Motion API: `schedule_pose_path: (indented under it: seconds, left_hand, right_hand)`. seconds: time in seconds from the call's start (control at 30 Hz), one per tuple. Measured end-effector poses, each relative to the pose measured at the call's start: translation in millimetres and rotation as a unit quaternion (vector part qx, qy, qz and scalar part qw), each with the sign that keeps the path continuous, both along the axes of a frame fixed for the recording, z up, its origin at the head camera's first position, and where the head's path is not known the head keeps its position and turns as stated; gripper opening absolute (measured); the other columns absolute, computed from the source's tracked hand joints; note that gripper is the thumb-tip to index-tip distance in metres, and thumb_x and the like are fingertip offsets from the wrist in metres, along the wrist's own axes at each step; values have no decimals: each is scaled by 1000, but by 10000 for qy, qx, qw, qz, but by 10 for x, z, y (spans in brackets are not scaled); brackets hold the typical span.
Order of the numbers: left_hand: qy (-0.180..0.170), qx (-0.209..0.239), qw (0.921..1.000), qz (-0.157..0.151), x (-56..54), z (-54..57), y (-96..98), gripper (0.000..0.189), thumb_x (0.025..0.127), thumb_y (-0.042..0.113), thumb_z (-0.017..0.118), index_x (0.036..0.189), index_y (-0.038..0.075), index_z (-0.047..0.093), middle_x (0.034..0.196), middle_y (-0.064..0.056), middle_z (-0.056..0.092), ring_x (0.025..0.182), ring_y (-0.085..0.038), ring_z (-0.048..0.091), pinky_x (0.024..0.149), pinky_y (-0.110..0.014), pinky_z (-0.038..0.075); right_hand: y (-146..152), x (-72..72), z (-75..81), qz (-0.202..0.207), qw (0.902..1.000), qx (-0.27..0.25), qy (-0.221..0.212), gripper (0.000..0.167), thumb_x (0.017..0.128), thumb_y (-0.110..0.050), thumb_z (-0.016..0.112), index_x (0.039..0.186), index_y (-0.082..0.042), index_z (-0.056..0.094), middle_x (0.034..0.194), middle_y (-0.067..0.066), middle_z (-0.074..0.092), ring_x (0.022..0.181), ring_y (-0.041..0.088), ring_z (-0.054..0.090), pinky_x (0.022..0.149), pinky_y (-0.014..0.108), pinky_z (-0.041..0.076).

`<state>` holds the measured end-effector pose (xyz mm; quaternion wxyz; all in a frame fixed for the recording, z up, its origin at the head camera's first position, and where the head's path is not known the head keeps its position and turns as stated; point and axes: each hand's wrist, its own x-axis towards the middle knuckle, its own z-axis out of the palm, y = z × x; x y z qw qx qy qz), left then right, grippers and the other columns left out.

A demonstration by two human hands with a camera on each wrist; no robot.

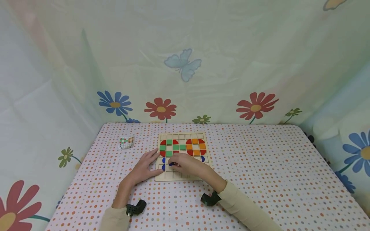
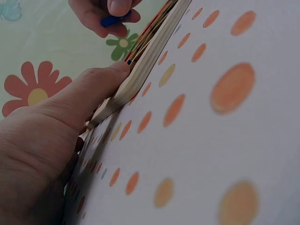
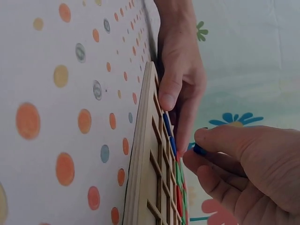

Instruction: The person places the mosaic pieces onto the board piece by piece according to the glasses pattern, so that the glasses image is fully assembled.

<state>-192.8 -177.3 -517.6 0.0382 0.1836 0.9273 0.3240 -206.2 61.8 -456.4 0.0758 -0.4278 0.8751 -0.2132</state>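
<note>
A wooden grid board lies on the table, with red, green and orange tiles in its far rows. Several blue pieces sit in cells nearer the front, such as one blue piece by the left edge and another blue piece at the right. My left hand rests at the board's left edge, thumb and fingers spread. Over the board, my right hand pinches a small blue tile between thumb and fingers. The left wrist view also shows that blue tile above the board's surface.
A small card printed with a coloured grid pattern lies left of the board. The tablecloth is white with coloured dots. A flowered curtain hangs behind the table's far edge.
</note>
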Motion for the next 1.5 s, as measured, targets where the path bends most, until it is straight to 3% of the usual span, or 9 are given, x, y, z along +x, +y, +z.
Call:
schedule_pose_path:
  seconds: [0.23, 0.5, 0.67, 0.87, 1.07, 1.27, 1.5]
  left_hand:
    - [-26, 112, 9999, -32, 12, -11, -15, 83, 84, 51, 70, 152, 17, 35, 163, -2, 22, 149, -32, 19, 113, -62, 27]
    - [-63, 174, 9998, -61, 12, 4, -19, 83, 85, 49, 70, 152, 16, 35, 163, -3, 22, 149, -33, 20, 112, -62, 28]
    - [-32, 160, 9998, -90, 13, -3, -25, 82, 85, 49, 70, 152, 15, 35, 163, -4, 22, 149, -33, 20, 112, -63, 27]
    - [-43, 146, 9999, -79, 14, 3, -22, 82, 86, 50, 70, 152, 15, 35, 163, -4, 22, 149, -33, 19, 113, -62, 27]
    - [25, 139, 9999, -83, 13, 26, -11, 82, 85, 49, 70, 151, 14, 36, 162, -4, 23, 149, -33, 21, 113, -61, 28]
    - [12, 99, 9999, -71, 14, 26, -10, 82, 85, 50, 70, 151, 15, 36, 162, -4, 23, 149, -32, 21, 113, -60, 28]
    - [14, 59, 10000, -26, 14, 25, -6, 83, 85, 51, 69, 152, 16, 35, 163, -3, 23, 149, -32, 21, 113, -60, 29]
  right_hand:
    - [-25, 37, 1, -51, 10000, -30, -42, 15, 97, -15, 60, 109, -9, 67, 103, -1, 68, 86, 6, 57, 79, 19, 51]
    - [-31, 66, -14, -320, 9993, -168, -47, 20, 100, -19, 56, 115, -8, 62, 89, -2, 66, 70, 5, 52, 62, 16, 45]
    - [-35, 68, -52, -25, 9993, 24, 376, 18, 97, -19, 61, 109, -11, 72, 98, -3, 68, 81, 4, 58, 72, 15, 49]
    - [-36, 70, -104, 382, 9978, 69, 529, 24, 96, -18, 62, 116, -12, 73, 91, -1, 61, 70, 2, 45, 60, 10, 39]
    - [-51, 74, -136, 614, 9959, 268, 606, 26, 97, -18, 60, 119, -12, 71, 91, 1, 60, 69, 2, 40, 61, 10, 36]
    - [-65, 104, -118, 848, 9924, 431, 786, 21, 96, -17, 62, 113, -13, 74, 90, 0, 58, 70, 1, 42, 61, 8, 38]
    - [-76, 106, -136, 638, 9934, 408, 862, 9, 93, -16, 66, 96, -13, 73, 93, -2, 65, 78, 2, 56, 73, 12, 49]
